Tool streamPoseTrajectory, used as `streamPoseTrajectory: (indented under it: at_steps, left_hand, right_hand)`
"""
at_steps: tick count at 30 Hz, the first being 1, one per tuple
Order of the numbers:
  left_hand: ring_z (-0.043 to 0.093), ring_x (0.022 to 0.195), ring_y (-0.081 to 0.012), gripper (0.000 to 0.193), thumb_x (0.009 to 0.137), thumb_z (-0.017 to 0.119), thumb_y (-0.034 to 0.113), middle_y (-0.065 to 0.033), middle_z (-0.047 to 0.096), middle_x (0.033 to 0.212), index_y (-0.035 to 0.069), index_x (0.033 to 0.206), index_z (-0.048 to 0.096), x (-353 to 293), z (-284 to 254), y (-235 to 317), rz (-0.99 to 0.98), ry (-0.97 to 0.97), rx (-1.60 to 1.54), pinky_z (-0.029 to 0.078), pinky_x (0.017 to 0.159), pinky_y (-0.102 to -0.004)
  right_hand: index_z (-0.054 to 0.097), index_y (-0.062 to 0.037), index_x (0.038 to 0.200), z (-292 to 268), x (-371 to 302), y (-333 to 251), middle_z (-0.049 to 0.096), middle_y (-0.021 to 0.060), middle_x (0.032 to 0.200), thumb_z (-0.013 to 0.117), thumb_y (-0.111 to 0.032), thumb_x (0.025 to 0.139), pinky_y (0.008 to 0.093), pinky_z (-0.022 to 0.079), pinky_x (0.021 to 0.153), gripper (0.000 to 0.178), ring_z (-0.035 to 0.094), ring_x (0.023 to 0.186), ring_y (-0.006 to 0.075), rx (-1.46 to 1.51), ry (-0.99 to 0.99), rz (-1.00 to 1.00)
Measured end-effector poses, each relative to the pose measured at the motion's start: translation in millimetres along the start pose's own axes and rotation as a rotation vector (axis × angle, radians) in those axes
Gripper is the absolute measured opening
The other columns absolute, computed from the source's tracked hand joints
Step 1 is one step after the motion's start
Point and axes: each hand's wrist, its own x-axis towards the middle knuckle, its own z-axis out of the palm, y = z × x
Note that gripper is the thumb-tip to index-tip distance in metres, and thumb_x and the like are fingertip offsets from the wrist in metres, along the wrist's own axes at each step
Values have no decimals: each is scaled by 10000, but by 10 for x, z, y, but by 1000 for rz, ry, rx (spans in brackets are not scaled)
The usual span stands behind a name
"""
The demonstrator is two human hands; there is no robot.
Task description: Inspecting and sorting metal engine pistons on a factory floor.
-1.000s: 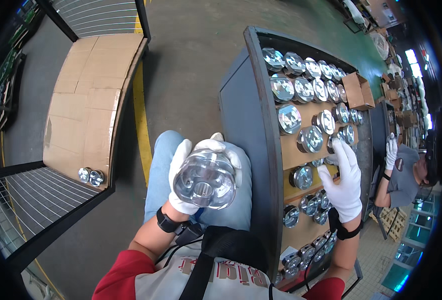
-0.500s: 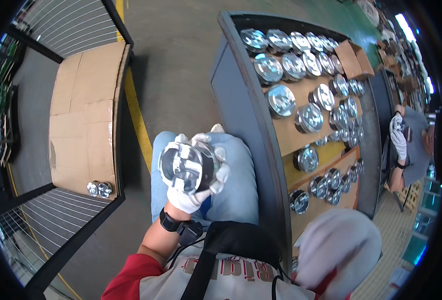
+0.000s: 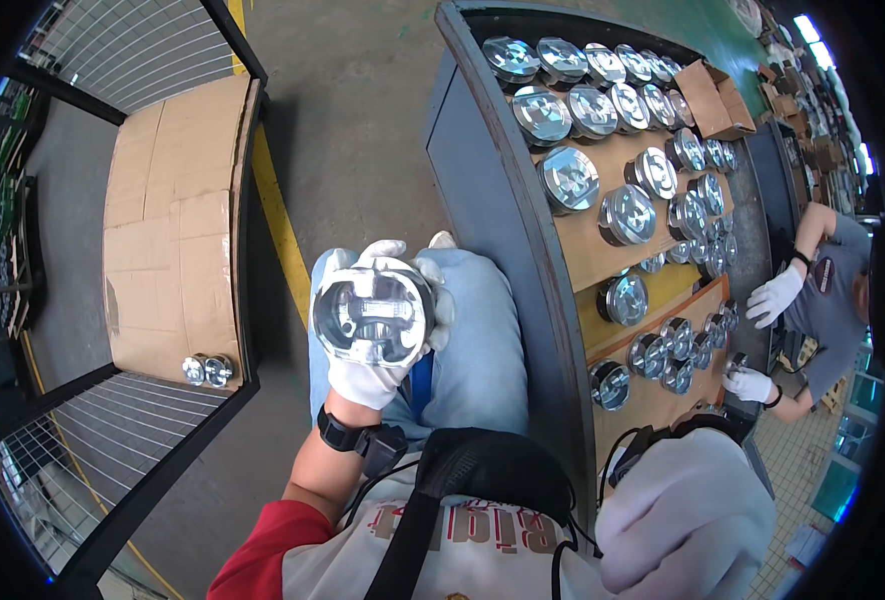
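Observation:
My left hand (image 3: 364, 383), in a white glove, is closed round a shiny metal piston (image 3: 374, 312) above my knees. The piston's hollow underside faces up, with the pin bosses showing inside, and gloved fingers wrap its right side. A black band circles that wrist. At the lower right, a large pale gloved shape, which appears to be my right hand (image 3: 684, 515), is raised close to the camera beside the bench. Its fingers cannot be made out, and whether it holds anything is hidden.
Right of me, a grey bench (image 3: 510, 185) bears rows of pistons (image 3: 569, 178) on cardboard, plus a small open carton (image 3: 714, 102). Left stands a wire-sided cart (image 3: 167, 230) with two pistons (image 3: 219, 371) at its near corner. Across the bench, a co-worker's gloved hand (image 3: 750, 384) touches a piston.
The piston in my left hand has turned, bringing its hollow underside more into view. My right hand has shifted slightly lower. The co-worker's hands have come apart, one now at the bench.

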Motion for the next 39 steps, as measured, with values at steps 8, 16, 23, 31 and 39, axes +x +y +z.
streamPoseTrajectory:
  at_steps: [8,16,23,31,39]
  left_hand:
    - [606,1055,-556,619,1019,416,561,-333,554,1177,41,1315,575,47,22,-3,-53,-29,-37,608,750,-593]
    - [619,1182,-256,497,1071,368,473,-154,626,1270,72,1292,561,20,288,-93,214,312,382,530,1020,-399]
    - [630,1164,-313,562,1038,403,572,-182,575,1308,130,1375,484,26,478,-85,234,300,280,586,937,-468]
    - [672,999,-438,870,882,568,720,-269,625,1141,-49,1289,524,79,462,-12,-61,176,-246,611,895,-513]
    - [677,1018,-418,849,898,503,749,-255,625,1166,12,1319,516,46,429,57,-93,156,-179,637,808,-498]
  right_hand:
    - [617,46,832,-541,222,403,617,259,862,450,-85,997,461,552,722,269,650,811,385,649,-876,-682]
    - [730,-110,1007,-492,250,496,650,41,978,682,-200,897,350,488,592,150,623,766,208,291,-923,-511]
    - [727,-28,1047,-566,77,693,672,108,973,746,-244,888,339,535,683,269,687,826,255,-38,-909,-221]
    - [747,-92,1100,-482,-65,746,688,39,996,888,-170,737,309,515,601,397,683,735,204,-115,-660,-130]
    - [748,-107,984,-483,-37,688,682,33,856,865,-185,748,310,510,581,275,669,681,225,-305,-579,-72]
